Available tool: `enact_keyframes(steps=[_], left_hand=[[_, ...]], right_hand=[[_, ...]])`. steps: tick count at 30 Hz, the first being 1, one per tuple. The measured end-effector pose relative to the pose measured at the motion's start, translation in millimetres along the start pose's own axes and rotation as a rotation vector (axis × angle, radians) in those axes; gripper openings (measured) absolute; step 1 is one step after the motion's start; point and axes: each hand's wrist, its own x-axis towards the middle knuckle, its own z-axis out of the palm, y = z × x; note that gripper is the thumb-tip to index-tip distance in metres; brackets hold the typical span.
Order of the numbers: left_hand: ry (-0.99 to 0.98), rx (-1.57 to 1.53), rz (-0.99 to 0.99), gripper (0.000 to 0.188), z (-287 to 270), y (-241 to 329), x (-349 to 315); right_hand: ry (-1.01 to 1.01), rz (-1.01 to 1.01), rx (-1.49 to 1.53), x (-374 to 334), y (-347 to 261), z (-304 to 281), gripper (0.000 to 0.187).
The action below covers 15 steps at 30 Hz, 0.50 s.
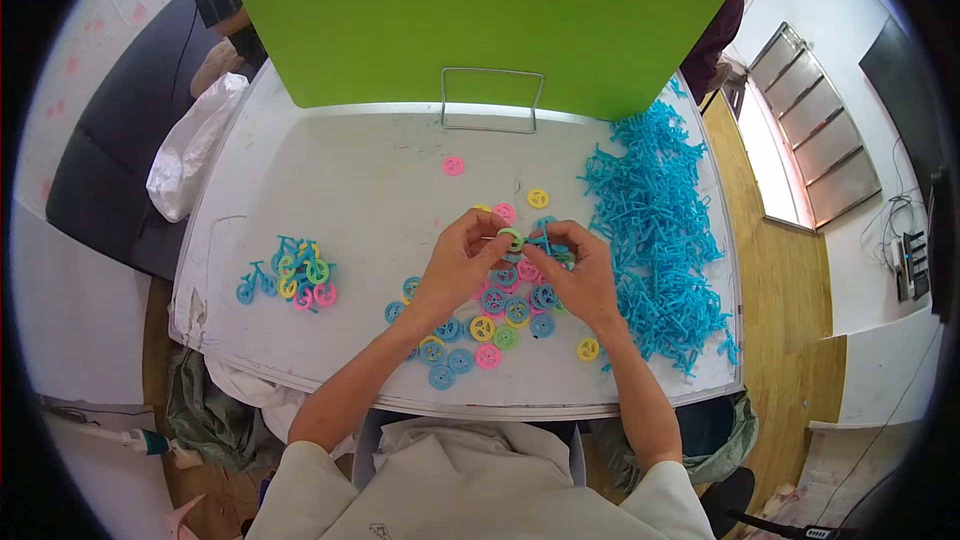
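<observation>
One left hand (468,258) and one right hand (582,275) are holding one green wheel (516,233) and one blue stem (541,240). One pink wheel (453,166) and two yellow wheels (588,349) are lying separately. One overlapping wheel pile (487,329), one cluster of wheeled pieces (317,271) and one heap of blue stems (655,230) are defying exact counts. One green panel (480,20) and one wire frame (490,129) are standing.

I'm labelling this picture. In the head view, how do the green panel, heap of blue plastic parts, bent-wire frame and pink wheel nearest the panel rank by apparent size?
Largest to smallest:
Green panel
Heap of blue plastic parts
Bent-wire frame (outer outline)
Pink wheel nearest the panel
</observation>
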Motion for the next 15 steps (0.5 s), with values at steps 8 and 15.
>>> enact_keyframes(steps=[8,15], left_hand=[[0.024,0.152,0.109,0.015,-0.9,-11.9,1.1],[0.117,0.353,0.194,0.008,7.4,-19.3,-4.6]], right_hand=[[0.008,0.032,-0.135,-2.3,-11.1,2.4,0.020],[0.035,0.009,-0.140,-4.7,-5.4,8.7,0.020]])
